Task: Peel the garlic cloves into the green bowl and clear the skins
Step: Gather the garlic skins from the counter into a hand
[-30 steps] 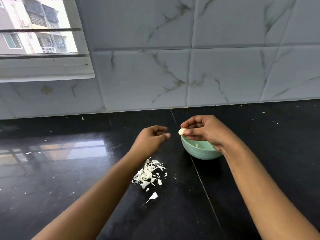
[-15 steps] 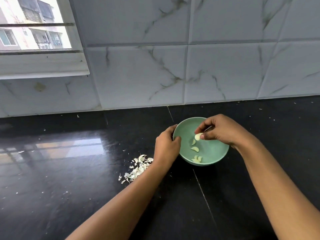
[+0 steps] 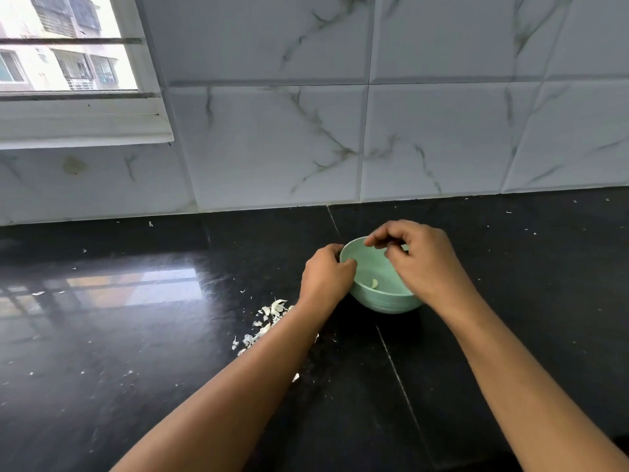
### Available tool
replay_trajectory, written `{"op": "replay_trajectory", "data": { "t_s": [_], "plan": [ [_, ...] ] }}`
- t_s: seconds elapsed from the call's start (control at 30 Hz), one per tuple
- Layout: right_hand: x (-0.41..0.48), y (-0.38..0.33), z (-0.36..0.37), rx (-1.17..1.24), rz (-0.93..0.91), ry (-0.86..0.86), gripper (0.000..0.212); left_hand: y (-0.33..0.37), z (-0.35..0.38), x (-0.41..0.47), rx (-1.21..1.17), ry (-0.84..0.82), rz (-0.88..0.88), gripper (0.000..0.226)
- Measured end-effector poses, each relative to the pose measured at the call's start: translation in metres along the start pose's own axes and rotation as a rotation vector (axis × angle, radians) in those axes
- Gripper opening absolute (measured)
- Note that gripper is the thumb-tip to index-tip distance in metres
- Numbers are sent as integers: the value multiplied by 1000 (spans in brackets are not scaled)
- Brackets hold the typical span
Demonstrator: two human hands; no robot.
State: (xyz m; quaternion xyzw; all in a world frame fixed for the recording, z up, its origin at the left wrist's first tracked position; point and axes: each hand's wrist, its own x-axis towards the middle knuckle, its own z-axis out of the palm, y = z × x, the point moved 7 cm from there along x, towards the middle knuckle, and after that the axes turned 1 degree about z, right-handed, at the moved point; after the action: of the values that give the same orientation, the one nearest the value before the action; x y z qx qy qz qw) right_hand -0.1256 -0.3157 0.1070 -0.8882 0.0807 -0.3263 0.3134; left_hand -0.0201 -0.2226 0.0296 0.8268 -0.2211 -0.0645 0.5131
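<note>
One peeled garlic clove [image 3: 374,284] shows pale inside the green bowl [image 3: 381,299], low on its near wall; the hands hide much of the bowl's inside. The bowl stands on the black countertop [image 3: 136,386], right of centre, just beside the seam between two slabs.

The left hand [image 3: 325,274] grips the bowl's left rim, its fingers and thumb curled over the edge. The right hand [image 3: 423,264] hangs over the right and far side of the bowl with its fingers [image 3: 391,233] curled inward above the opening. Whether they pinch anything cannot be told, since nothing shows between them.

Near and to the left of the bowl lies a heap of garlic skins [image 3: 277,305] — white and papery, partly covered by the left forearm. Small flecks are scattered wider over the counter, to the left and to the far right.

Behind the counter rises a wall of pale marbled tiles [image 3: 442,131]. A white-framed window [image 3: 68,63] sits at the far left, and its light reflects on the glossy surface below.
</note>
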Motion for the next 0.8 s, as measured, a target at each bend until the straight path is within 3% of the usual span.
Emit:
{"op": "replay_trajectory", "data": {
  "t_s": [0.07, 0.13, 0.23, 0.3, 0.37, 0.47, 0.57, 0.67, 0.73, 0.8],
  "plan": [
    [-10, -20, 14, 105, -50, -34, 39, -5, -5, 4, -51, -56, 5, 12],
    [-21, -32, 38, 215, -50, -129, 40, -11, -24, 5, -61, -73, 87, 9],
    [-32, -33, 85, 228, 48, -379, 40, -39, -76, 4, 232, -63, 146, 29],
    [-33, -19, 114, 77, 120, -538, 42, -71, -108, -1, 563, -98, 87, 38],
    [-33, -5, 139, -117, 158, -685, 47, -100, -121, -8, 739, -245, 39, 49],
    [-44, -4, 166, -268, 97, -821, 53, -122, -119, -24, 826, -432, 116, 64],
    [-67, -17, 174, -165, -42, -962, 51, -118, -116, -48, 713, -527, 254, 84],
    [-57, -17, 163, 73, 25, -859, 44, -105, -124, -59, 474, -506, 277, 48],
    [-37, -8, 158, 106, 105, -726, 41, -103, -133, -47, 490, -384, 265, 43],
    [-28, -5, 165, 24, 115, -730, 42, -104, -129, -39, 576, -383, 223, 45]
  ]
}}
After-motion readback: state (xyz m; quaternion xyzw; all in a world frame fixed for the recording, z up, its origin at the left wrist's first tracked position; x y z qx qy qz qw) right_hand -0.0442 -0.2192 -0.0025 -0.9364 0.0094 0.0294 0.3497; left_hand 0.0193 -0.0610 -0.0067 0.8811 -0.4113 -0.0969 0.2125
